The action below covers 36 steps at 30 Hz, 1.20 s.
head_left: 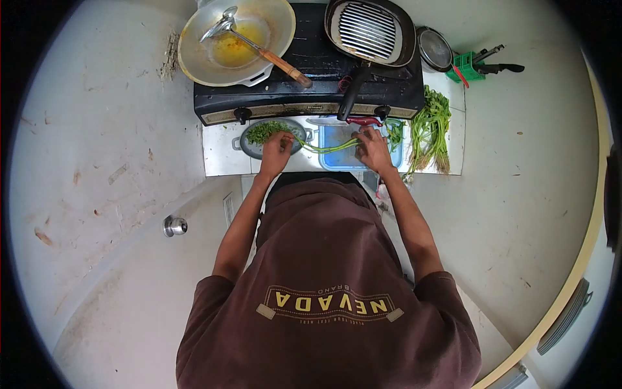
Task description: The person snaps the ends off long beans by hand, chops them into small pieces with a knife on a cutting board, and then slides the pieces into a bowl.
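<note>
Long green stems (327, 150) stretch between my two hands, above a blue tray (337, 160). My left hand (278, 146) is closed on one end of them, over the right side of a grey oval dish (249, 150) that holds small green leaves (265, 131). At the other end, my right hand (373, 148) has its fingers closed round the stems, over the tray's right half. A knife with a red handle (365, 120) lies along the tray's back edge, just beyond my right hand. More green leaves (394, 133) rest at the tray's right side.
Behind the tray stands a black stove (311, 97) with a large wok (188, 52), a ladle (278, 63) in it, and a grill pan (406, 39). A bunch of rooted greens (431, 129) lies at the right, near a round pan (435, 48) and a green basket (465, 67).
</note>
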Motion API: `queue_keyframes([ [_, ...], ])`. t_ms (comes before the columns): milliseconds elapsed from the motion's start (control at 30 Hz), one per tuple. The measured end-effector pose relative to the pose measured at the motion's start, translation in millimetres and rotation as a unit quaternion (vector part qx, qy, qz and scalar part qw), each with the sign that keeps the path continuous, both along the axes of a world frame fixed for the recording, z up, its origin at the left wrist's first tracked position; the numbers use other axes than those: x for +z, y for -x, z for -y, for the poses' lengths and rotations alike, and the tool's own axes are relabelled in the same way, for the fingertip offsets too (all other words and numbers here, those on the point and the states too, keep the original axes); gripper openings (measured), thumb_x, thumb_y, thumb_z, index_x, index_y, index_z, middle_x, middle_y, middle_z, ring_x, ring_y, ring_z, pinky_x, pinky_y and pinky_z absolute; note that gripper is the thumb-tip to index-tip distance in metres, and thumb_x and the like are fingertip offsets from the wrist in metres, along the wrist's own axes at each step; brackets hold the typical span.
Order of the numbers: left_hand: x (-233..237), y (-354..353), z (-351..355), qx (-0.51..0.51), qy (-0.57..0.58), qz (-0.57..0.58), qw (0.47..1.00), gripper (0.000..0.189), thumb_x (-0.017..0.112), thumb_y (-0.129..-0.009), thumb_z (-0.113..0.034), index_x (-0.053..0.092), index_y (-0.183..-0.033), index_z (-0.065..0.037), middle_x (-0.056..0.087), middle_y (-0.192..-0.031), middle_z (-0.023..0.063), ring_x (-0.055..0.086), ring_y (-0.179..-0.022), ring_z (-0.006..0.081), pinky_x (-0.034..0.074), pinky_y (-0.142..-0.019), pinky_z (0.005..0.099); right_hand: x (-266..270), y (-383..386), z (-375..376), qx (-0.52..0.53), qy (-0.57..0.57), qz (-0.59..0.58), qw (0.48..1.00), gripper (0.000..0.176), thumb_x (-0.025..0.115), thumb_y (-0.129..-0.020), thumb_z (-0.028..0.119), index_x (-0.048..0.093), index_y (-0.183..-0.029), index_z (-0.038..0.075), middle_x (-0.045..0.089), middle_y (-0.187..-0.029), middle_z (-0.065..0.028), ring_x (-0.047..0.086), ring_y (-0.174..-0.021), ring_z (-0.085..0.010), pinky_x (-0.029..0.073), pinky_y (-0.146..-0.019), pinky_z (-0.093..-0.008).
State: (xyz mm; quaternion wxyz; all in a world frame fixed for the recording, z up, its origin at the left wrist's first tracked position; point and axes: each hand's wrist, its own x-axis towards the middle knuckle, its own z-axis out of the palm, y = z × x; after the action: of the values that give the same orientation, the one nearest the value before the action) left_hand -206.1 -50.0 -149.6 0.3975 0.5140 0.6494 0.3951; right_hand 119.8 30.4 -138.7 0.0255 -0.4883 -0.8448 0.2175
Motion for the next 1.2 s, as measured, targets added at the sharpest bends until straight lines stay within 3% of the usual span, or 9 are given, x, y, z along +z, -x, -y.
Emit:
queue_keyframes([
  [300,13,-17,-21,-0.094,-0.048,-0.043,0.993,0.014,0.064,-0.087,0.002,0.063,-0.101,0.001,0.064,-0.098,0.0153,0.067,-0.085,0.0319,0.056,-0.073,0.0406,-7,-4,12,-0.025,-0.017,-0.046,0.998,0.036,0.065,-0.083,0.003,0.066,-0.118,0.012,0.058,-0.113,-0.0087,0.054,-0.112,-0.0315,0.044,-0.092,-0.0467],
  [500,8,-17,-14,-0.102,-0.073,-0.062,0.990,0.015,0.064,-0.088,0.002,0.063,-0.103,0.001,0.064,-0.098,0.0158,0.067,-0.086,0.0324,0.057,-0.073,0.0392,-12,-10,12,-0.022,-0.030,-0.058,0.998,0.029,0.067,-0.086,0.007,0.068,-0.115,0.011,0.060,-0.109,-0.0083,0.055,-0.110,-0.0305,0.043,-0.092,-0.0452],
  [800,-5,15,12,0.031,0.005,-0.052,0.998,0.015,0.064,-0.091,-0.001,0.065,-0.106,0.001,0.068,-0.101,0.0159,0.070,-0.080,0.0261,0.055,-0.068,0.0349,-15,-9,15,-0.012,-0.073,-0.068,0.995,0.031,0.065,-0.084,0.004,0.070,-0.114,0.011,0.065,-0.114,-0.0049,0.058,-0.108,-0.0263,0.044,-0.090,-0.0433],
  [933,2,21,20,0.048,0.022,-0.073,0.996,0.015,0.063,-0.091,-0.001,0.066,-0.106,0.001,0.069,-0.099,0.0159,0.070,-0.080,0.0265,0.055,-0.068,0.0356,-10,-7,15,-0.030,-0.052,-0.076,0.995,0.030,0.063,-0.090,0.007,0.070,-0.119,0.011,0.067,-0.113,-0.0047,0.058,-0.108,-0.0271,0.042,-0.091,-0.0423],
  [1200,18,-7,11,0.007,0.017,-0.061,0.998,0.015,0.065,-0.089,-0.002,0.066,-0.103,0.001,0.067,-0.099,0.0162,0.068,-0.088,0.0313,0.055,-0.073,0.0390,-12,-9,16,-0.014,-0.060,-0.116,0.991,0.031,0.066,-0.087,0.008,0.067,-0.117,0.011,0.066,-0.114,-0.0052,0.058,-0.110,-0.0261,0.040,-0.092,-0.0413],
])
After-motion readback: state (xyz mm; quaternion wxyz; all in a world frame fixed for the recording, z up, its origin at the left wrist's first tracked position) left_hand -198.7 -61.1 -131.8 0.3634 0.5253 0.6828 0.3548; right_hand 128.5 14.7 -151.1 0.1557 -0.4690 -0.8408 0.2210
